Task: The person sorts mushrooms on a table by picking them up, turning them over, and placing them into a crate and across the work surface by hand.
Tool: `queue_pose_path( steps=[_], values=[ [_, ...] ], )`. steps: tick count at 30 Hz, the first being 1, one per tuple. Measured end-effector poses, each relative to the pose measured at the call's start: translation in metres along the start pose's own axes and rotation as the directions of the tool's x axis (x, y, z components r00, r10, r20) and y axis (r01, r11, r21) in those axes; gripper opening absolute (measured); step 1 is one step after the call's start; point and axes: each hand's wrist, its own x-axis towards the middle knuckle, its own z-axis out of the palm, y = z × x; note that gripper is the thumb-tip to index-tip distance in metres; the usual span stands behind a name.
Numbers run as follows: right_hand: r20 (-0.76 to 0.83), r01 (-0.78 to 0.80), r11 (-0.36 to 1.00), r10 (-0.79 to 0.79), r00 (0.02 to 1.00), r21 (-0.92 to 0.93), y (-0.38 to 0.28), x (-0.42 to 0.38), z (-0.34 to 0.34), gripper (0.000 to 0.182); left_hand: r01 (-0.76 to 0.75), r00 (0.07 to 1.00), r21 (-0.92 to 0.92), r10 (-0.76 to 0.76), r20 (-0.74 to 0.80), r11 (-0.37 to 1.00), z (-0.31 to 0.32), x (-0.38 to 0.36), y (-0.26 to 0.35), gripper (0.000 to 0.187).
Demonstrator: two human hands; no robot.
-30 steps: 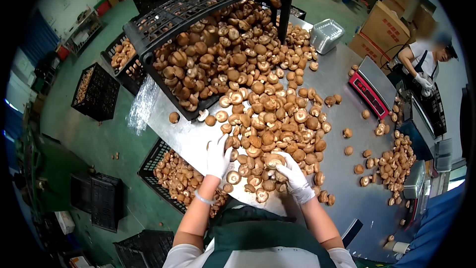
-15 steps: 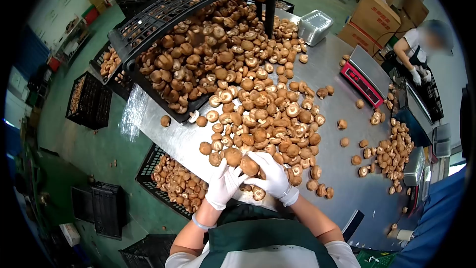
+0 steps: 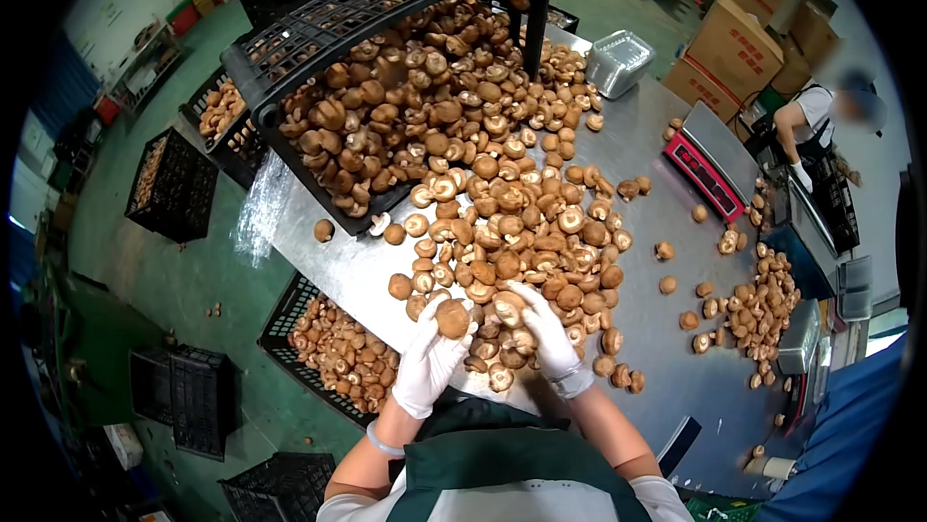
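My left hand (image 3: 430, 363), in a white glove, is closed around a large brown shiitake mushroom (image 3: 452, 318) with its cap facing up. Beside it, my right hand (image 3: 548, 340), also gloved, grips another shiitake mushroom (image 3: 508, 308) tilted so its pale underside partly shows. Both hands are at the near edge of a loose pile of shiitake mushrooms (image 3: 521, 223) on the metal table (image 3: 338, 276). A few mushrooms lie between my wrists, one with its stem up (image 3: 500, 377).
A tipped black crate (image 3: 319, 25) spills mushrooms from the back left. Below the table's left edge stands another filled crate (image 3: 275, 334). A red scale (image 3: 705, 174), a clear plastic tray (image 3: 619, 63) and a smaller mushroom heap (image 3: 763, 305) are rightward. A co-worker (image 3: 811, 121) stands at far right.
My hands have moved apart, each with a mushroom. The mushroom in my right hand has turned to show its pale side. The co-worker's arm has shifted lower.
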Motion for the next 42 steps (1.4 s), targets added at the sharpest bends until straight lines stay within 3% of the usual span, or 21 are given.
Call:
queue_pose_path(
  steps=[3, 7, 10, 12, 13, 15, 16, 19, 21, 23, 25, 27, 28, 29, 31, 32, 36, 37, 39, 40, 42],
  values=[
    [0.057, -0.079, 0.994, 0.074, 0.996, 0.076, -0.001, 0.002, 0.017, 0.042, -0.025, 1.000, 0.063, 0.025, -0.012, 0.998, 0.006, 0.000, -0.010, 0.037],
    [0.086, 0.246, 0.914, -0.231, 0.969, -0.322, -0.004, 0.006, 0.029, 0.065, -0.090, 0.996, 0.207, 0.094, -0.010, 0.974, 0.014, 0.001, -0.024, 0.042],
    [0.046, 0.240, 0.903, -0.240, 0.970, -0.357, -0.005, 0.004, 0.031, 0.065, -0.093, 0.991, 0.229, 0.111, -0.068, 0.969, 0.018, -0.001, -0.023, 0.040],
    [0.017, 0.277, 0.835, -0.306, 0.952, -0.475, -0.014, 0.002, 0.029, 0.056, -0.147, 0.955, 0.763, 0.292, -0.056, 0.629, 0.008, 0.000, -0.015, 0.036],
    [0.017, 0.276, 0.836, -0.305, 0.952, -0.475, -0.016, 0.001, 0.028, 0.056, -0.146, 0.955, 0.763, 0.291, -0.058, 0.630, 0.006, -0.002, -0.012, 0.036],
    [0.029, 0.291, 0.724, -0.352, 0.936, -0.626, -0.018, 0.000, 0.026, 0.054, -0.418, 0.829, 0.904, 0.446, 0.338, 0.094, 0.010, -0.005, -0.007, 0.033],
    [0.035, 0.300, 0.704, -0.365, 0.930, -0.644, -0.019, -0.001, 0.026, 0.052, -0.411, 0.802, 0.912, 0.468, 0.370, -0.017, 0.025, -0.007, -0.005, 0.028],
    [0.073, 0.334, 0.654, -0.392, 0.917, -0.679, -0.018, -0.001, 0.029, 0.050, -0.364, 0.815, 0.930, 0.466, 0.345, -0.051, 0.017, -0.007, -0.005, 0.022],
    [0.063, 0.336, 0.664, -0.400, 0.914, -0.668, -0.019, -0.001, 0.032, 0.048, -0.414, 0.804, 0.902, 0.515, 0.297, 0.125, 0.015, -0.005, 0.003, 0.014],
    [0.052, 0.336, 0.673, -0.405, 0.913, -0.659, -0.016, -0.002, 0.031, 0.047, -0.383, 0.757, 0.859, 0.648, 0.080, 0.341, 0.016, -0.005, 0.019, 0.008],
    [0.108, 0.159, 0.941, -0.132, 0.985, -0.298, -0.001, 0.000, 0.025, 0.043, -0.345, 0.662, 0.869, 0.749, -0.042, 0.353, 0.002, -0.004, 0.048, 0.004],
    [0.145, 0.173, 0.944, -0.136, 0.980, -0.282, 0.010, 0.001, 0.017, 0.040, -0.357, 0.603, 0.840, 0.788, -0.126, 0.408, -0.013, -0.009, 0.070, 0.004],
    [0.139, -0.109, 0.994, 0.106, 0.985, 0.012, 0.013, -0.001, 0.014, 0.040, -0.364, 0.581, 0.835, 0.801, -0.141, 0.411, -0.036, -0.013, 0.082, 0.006],
    [0.205, -0.382, 0.875, 0.333, 0.921, 0.296, 0.018, -0.004, 0.008, 0.040, -0.402, 0.540, 0.800, 0.821, -0.185, 0.445, -0.044, -0.017, 0.094, 0.008],
    [0.200, -0.287, 0.740, 0.207, 0.958, 0.608, 0.013, -0.005, -0.010, 0.048, -0.447, 0.454, 0.782, 0.863, -0.220, 0.434, -0.097, -0.028, 0.122, 0.011],
    [0.171, -0.351, 0.648, 0.324, 0.930, 0.676, 0.023, -0.004, -0.032, 0.053, -0.371, 0.387, 0.823, 0.877, -0.284, 0.430, -0.122, -0.036, 0.136, 0.014],
    [-0.121, -0.032, 0.440, 0.314, 0.942, 0.897, 0.012, 0.001, -0.122, 0.048, -0.090, 0.245, 0.884, 0.871, -0.426, 0.458, -0.194, -0.063, 0.151, 0.044],
    [-0.370, 0.075, 0.562, 0.432, 0.823, 0.824, 0.015, 0.000, -0.141, 0.045, 0.009, 0.214, 0.907, 0.885, -0.413, 0.421, -0.204, -0.064, 0.149, 0.047],
    [-0.403, 0.046, 0.665, 0.395, 0.825, 0.746, 0.022, -0.008, -0.175, 0.045, 0.253, 0.431, 0.966, 0.900, -0.067, -0.049, -0.183, -0.059, 0.142, 0.049],
    [-0.437, 0.004, 0.821, 0.299, 0.848, 0.571, 0.024, -0.014, -0.178, 0.047, 0.263, 0.536, 0.963, 0.839, -0.092, -0.063, -0.161, -0.051, 0.131, 0.046],
    [-0.319, -0.030, 0.896, 0.188, 0.929, 0.442, -0.005, -0.011, -0.135, 0.049, 0.068, 0.662, 0.996, 0.749, -0.006, -0.051, -0.104, -0.018, 0.099, 0.037]
  ],
)
